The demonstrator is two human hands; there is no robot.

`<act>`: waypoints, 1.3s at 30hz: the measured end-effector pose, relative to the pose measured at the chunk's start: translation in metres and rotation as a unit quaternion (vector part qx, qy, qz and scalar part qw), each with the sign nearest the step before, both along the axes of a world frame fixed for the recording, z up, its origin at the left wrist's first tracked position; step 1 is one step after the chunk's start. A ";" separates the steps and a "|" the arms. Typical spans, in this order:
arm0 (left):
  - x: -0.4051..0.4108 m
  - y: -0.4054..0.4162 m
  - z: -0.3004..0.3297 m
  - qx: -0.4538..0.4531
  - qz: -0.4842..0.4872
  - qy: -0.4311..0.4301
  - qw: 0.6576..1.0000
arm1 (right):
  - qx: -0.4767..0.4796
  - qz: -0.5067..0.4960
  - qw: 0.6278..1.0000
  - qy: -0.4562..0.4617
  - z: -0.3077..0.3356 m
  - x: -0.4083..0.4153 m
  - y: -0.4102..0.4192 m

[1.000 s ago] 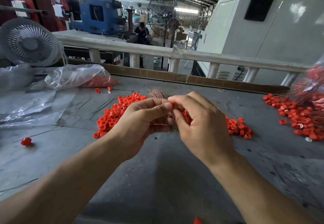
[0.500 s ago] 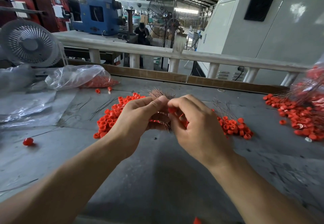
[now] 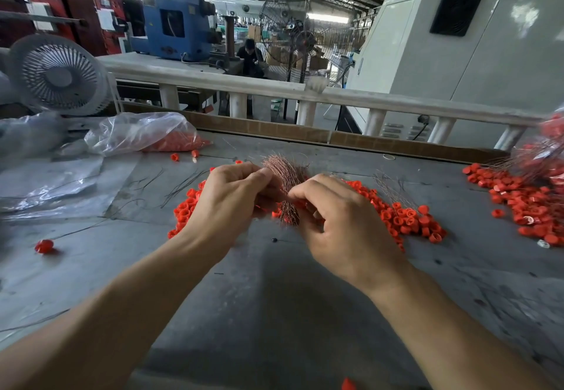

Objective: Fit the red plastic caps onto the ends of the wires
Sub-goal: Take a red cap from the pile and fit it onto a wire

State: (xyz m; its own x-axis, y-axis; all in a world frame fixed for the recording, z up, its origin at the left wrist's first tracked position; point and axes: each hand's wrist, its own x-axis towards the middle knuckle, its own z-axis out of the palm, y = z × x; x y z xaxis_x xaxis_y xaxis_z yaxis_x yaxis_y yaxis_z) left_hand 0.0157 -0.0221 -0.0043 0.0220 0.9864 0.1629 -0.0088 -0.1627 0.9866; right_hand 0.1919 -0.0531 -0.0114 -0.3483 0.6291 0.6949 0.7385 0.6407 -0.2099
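Both hands over grey surface (image 3: pixel 274 313): left hand (image 3: pixel 232 200) gripping copper wire bundle (image 3: pixel 283 176), right hand (image 3: pixel 338 218) fingers (image 3: pixel 300 191) pinching at bundle's middle. Red caps (image 3: pixel 406 218) heaped just beyond and beside fingers.

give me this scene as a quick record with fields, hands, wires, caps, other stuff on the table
left hand: grips wire bundle
right hand: fingertips pinch at the bundle's middle
caps: loose red caps heaped under and beside the hands; second heap far right
stray cap: alone, far left
plastic bag: rear left, holds caps
table: grey
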 end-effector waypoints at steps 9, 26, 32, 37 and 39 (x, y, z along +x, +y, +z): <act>-0.009 0.005 0.001 0.006 0.009 -0.050 0.999 | -0.036 0.000 0.999 0.038 -0.003 0.006 0.004; -0.024 0.012 0.006 0.020 0.113 -0.153 0.981 | -0.030 -0.072 0.993 0.088 -0.005 0.017 0.008; -0.026 0.014 0.006 0.036 0.123 -0.124 0.984 | -0.052 -0.324 0.937 0.120 0.000 0.055 0.023; -0.023 0.015 0.000 0.064 0.105 -0.051 0.991 | -0.142 -0.452 0.879 0.054 0.000 0.095 0.029; -0.023 0.016 -0.002 0.063 0.100 -0.036 0.992 | -0.179 -0.476 0.860 0.035 -0.001 0.104 0.031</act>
